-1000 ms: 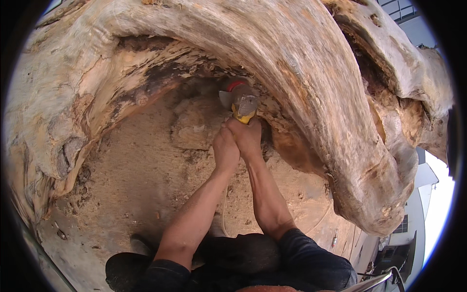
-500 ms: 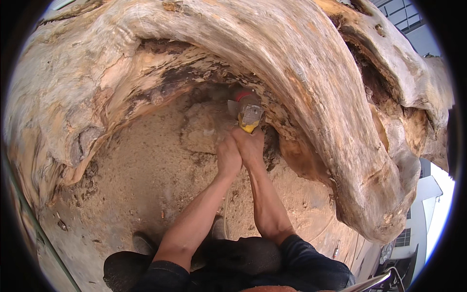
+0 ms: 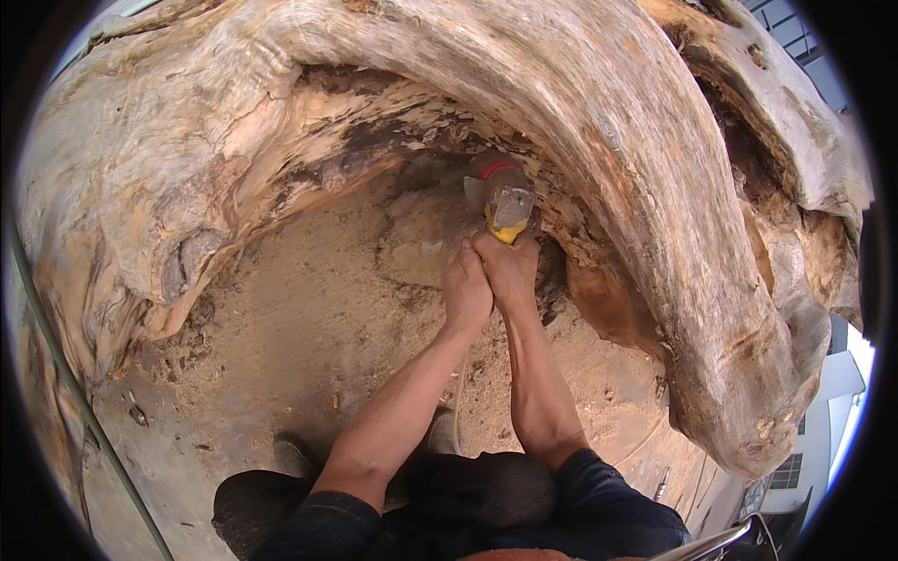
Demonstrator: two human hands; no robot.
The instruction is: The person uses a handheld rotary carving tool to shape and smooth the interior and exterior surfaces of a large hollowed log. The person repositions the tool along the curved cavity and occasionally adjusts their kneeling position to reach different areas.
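Ahead of me, an angle grinder (image 3: 511,208) with a yellow body and a dusty grey head points into the hollow under a huge weathered tree trunk (image 3: 599,159). A red ring shows at its far end, beside a grey guard. My right hand (image 3: 514,273) is wrapped round the grinder's yellow body. Pressed against it on the left, my left hand (image 3: 468,292) is closed too, apparently round the same grip; its fingers are partly hidden. The grinder's working end lies close to the shaded underside of the wood; whether it touches cannot be made out.
Sawdust covers the ground (image 3: 309,299) under the arched trunk. A pale cord (image 3: 459,397) runs down from my hands. At far left a green pole or hose (image 3: 84,407) slants past. The trunk's thick end (image 3: 748,439) hangs to my right. A small object (image 3: 660,490) lies on the ground there.
The whole view has shifted, so the trunk, grinder and hands sit farther right in the picture. Both hands keep their hold, and the grinder stays at about the same spot under the wood.
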